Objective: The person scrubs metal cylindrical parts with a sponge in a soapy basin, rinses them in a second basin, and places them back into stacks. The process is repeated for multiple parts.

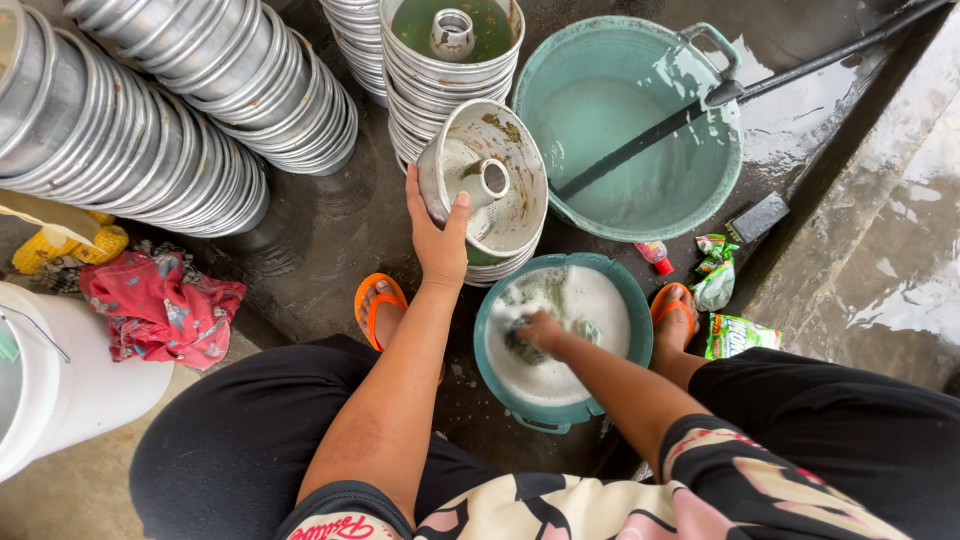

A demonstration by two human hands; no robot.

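A wet, dark concrete floor (330, 230) carries everything, and places here are told from the small teal basin (560, 340) of soapy water. Far left of it stands one white bucket (60, 380), with one red cloth (160, 305) beside. Up-left lie two long toppled rows of metal pans (150, 110). Just above the small teal basin, the left hand (437, 235) has its fingers clamped on one tilted ring-shaped cake pan (485, 180). Inside the basin, the right hand (543, 330) has its fingers closed on one sponge (522, 345). Up-right sits one large teal tub (630, 125).
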